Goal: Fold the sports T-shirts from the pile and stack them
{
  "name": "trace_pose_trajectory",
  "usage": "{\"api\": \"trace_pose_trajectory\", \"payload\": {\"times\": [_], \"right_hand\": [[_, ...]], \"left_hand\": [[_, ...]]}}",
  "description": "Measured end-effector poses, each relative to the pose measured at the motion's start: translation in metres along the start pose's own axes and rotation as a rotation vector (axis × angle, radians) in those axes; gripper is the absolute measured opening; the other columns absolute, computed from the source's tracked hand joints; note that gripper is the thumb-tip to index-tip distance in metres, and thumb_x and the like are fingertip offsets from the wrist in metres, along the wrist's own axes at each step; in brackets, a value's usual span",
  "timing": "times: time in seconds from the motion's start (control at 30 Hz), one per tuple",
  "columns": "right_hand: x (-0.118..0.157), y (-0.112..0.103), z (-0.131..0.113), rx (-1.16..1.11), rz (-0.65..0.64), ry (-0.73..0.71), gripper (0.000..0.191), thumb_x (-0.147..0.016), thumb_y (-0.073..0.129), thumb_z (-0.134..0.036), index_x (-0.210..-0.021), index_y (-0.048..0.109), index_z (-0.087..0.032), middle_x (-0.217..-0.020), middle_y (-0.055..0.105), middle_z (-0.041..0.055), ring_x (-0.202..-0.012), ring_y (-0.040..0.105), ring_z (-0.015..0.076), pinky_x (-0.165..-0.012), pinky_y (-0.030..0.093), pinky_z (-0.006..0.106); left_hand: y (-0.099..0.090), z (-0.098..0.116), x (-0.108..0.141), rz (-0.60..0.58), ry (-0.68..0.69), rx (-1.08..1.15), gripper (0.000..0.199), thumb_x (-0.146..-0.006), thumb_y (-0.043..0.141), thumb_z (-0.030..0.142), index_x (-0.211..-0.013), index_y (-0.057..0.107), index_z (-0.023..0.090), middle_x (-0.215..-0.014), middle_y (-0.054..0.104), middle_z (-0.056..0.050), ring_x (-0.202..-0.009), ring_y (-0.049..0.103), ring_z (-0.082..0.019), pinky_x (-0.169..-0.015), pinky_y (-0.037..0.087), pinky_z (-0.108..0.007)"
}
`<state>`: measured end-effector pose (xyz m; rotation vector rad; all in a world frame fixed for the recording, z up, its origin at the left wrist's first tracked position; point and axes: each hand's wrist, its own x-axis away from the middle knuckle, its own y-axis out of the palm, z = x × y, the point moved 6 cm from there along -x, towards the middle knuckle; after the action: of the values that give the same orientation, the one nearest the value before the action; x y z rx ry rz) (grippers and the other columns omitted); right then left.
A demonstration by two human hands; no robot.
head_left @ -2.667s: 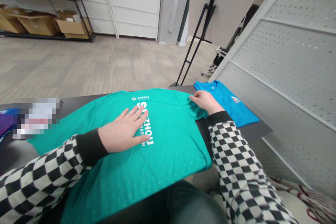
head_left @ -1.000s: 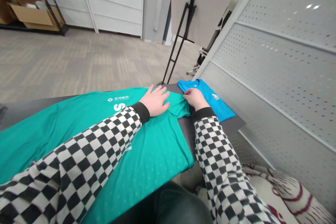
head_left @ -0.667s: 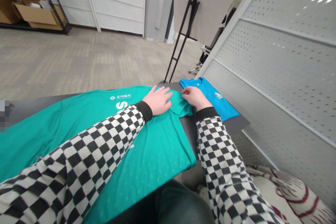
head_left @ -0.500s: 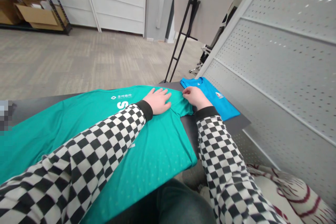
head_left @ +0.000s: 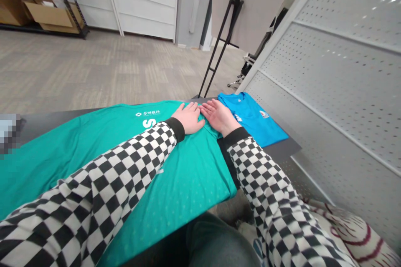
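A green T-shirt [head_left: 188,167] with white lettering lies spread over the dark table, its near edge hanging off the front. My left hand [head_left: 188,118] rests flat on the shirt close to its far right part, fingers stretched out. Beside it, my right hand [head_left: 219,117] is turned partly palm up, fingers extended toward the left fingertips, at the shirt's sleeve. Part of that sleeve is hidden under my right hand. To the right lies a folded blue T-shirt [head_left: 263,123], just beyond the right hand.
A grey perforated panel [head_left: 338,75] stands along the table's right side. Behind the table are a black stand [head_left: 216,58] and a shelf with cardboard boxes [head_left: 53,16]. The dark table [head_left: 288,148] ends near the panel. A patterned cloth [head_left: 360,229] lies at lower right.
My right hand has moved left toward my left hand, turning from a pinch on the sleeve to an outstretched palm, and the sleeve has gone inward with it. My left hand stays on the shirt.
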<state>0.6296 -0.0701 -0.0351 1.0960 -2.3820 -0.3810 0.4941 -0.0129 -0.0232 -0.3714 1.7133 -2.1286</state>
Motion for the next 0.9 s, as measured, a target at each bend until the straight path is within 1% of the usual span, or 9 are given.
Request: {"api": "trace_pose_trajectory", "payload": {"times": [0.13, 0.2, 0.27, 0.33, 0.5, 0.6, 0.7, 0.83, 0.9], "right_hand": [[-0.012, -0.031, -0.02, -0.075, 0.127, -0.042, 0.039, -0.113, 0.052, -0.036, -0.15, 0.058, -0.024, -0.143, 0.071, 0.0148, -0.124, 0.078, 0.0224, -0.102, 0.07, 0.039], [-0.014, -0.043, -0.028, -0.092, 0.178, -0.067, 0.04, -0.114, 0.049, -0.038, -0.152, 0.059, -0.025, -0.145, 0.071, 0.0147, -0.124, 0.077, 0.022, -0.103, 0.07, 0.04], [-0.014, -0.048, -0.033, -0.101, 0.204, -0.09, 0.04, -0.115, 0.049, -0.04, -0.15, 0.06, -0.025, -0.144, 0.072, 0.014, -0.124, 0.077, 0.0216, -0.104, 0.069, 0.04], [-0.011, -0.046, -0.034, -0.105, 0.202, -0.111, 0.037, -0.116, 0.05, -0.042, -0.145, 0.063, -0.025, -0.139, 0.074, 0.0124, -0.122, 0.078, 0.0209, -0.105, 0.069, 0.038], [-0.007, -0.028, -0.03, -0.105, 0.082, -0.112, 0.035, -0.115, 0.052, -0.047, -0.138, 0.066, -0.024, -0.129, 0.078, 0.0113, -0.122, 0.078, 0.0227, -0.106, 0.068, 0.038], [-0.007, -0.026, -0.023, -0.039, 0.068, -0.042, 0.04, -0.116, 0.048, -0.047, -0.143, 0.063, -0.023, -0.133, 0.077, 0.0135, -0.126, 0.077, 0.0241, -0.106, 0.069, 0.041], [-0.006, -0.028, -0.023, 0.026, 0.067, -0.041, 0.043, -0.115, 0.047, -0.05, -0.147, 0.061, -0.025, -0.141, 0.074, 0.0144, -0.13, 0.076, 0.0246, -0.107, 0.068, 0.044], [0.002, -0.019, -0.028, 0.031, -0.027, -0.095, 0.043, -0.114, 0.049, -0.056, -0.14, 0.064, -0.025, -0.141, 0.076, 0.0139, -0.133, 0.076, 0.0258, -0.109, 0.068, 0.044], [0.005, -0.012, -0.024, 0.059, -0.088, -0.047, 0.037, -0.112, 0.055, -0.052, -0.136, 0.065, -0.025, -0.136, 0.078, 0.0136, -0.129, 0.077, 0.027, -0.108, 0.069, 0.046]], "left_hand": [[-0.001, -0.001, 0.0, -0.001, -0.013, 0.012, 0.09, -0.111, 0.033, 0.066, -0.18, 0.036, 0.009, -0.189, 0.027, -0.018, -0.177, 0.025, -0.036, -0.144, 0.018, -0.062], [-0.004, -0.002, 0.0, 0.031, -0.026, 0.007, 0.089, -0.111, 0.031, 0.067, -0.179, 0.039, 0.01, -0.188, 0.031, -0.018, -0.176, 0.027, -0.038, -0.144, 0.017, -0.063], [-0.008, -0.004, 0.0, 0.086, -0.039, -0.004, 0.083, -0.112, 0.029, 0.062, -0.177, 0.043, 0.012, -0.187, 0.035, -0.018, -0.175, 0.031, -0.037, -0.144, 0.015, -0.063], [-0.011, -0.005, 0.0, 0.107, -0.049, -0.009, 0.079, -0.113, 0.029, 0.056, -0.176, 0.046, 0.012, -0.187, 0.036, -0.017, -0.174, 0.032, -0.035, -0.144, 0.015, -0.062], [-0.004, -0.009, -0.002, 0.007, -0.066, 0.008, 0.085, -0.111, 0.03, 0.06, -0.18, 0.037, 0.011, -0.19, 0.027, -0.017, -0.177, 0.025, -0.036, -0.144, 0.017, -0.063], [-0.005, -0.011, -0.002, 0.026, -0.082, 0.008, 0.086, -0.111, 0.029, 0.06, -0.181, 0.035, 0.01, -0.19, 0.026, -0.018, -0.177, 0.025, -0.037, -0.144, 0.014, -0.065], [-0.006, -0.011, -0.001, 0.052, -0.085, 0.007, 0.087, -0.111, 0.029, 0.062, -0.18, 0.037, 0.009, -0.189, 0.028, -0.019, -0.177, 0.025, -0.038, -0.144, 0.01, -0.067], [-0.003, -0.013, -0.002, 0.011, -0.083, 0.03, 0.088, -0.11, 0.029, 0.065, -0.181, 0.036, 0.012, -0.19, 0.026, -0.018, -0.177, 0.023, -0.038, -0.143, 0.012, -0.068], [-0.002, -0.015, -0.003, 0.013, -0.087, 0.034, 0.089, -0.11, 0.028, 0.066, -0.181, 0.035, 0.013, -0.19, 0.025, -0.017, -0.178, 0.023, -0.038, -0.143, 0.012, -0.067]]}}
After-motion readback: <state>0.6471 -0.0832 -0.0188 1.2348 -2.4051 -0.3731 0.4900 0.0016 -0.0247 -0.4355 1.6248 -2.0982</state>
